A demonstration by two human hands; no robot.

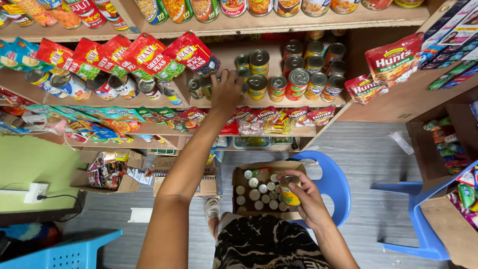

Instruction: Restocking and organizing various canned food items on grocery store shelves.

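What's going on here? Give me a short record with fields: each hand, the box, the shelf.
left hand: raised to the shelf, fingers on a small can
right hand: grip closed on a yellow can, above the box
box: open cardboard, on a blue chair, full of upright cans
shelf: wooden, stacked cans; red pouches to the left

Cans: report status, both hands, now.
Left hand up at shelf cans. Right hand holds yellow can over box. Nothing in the way.
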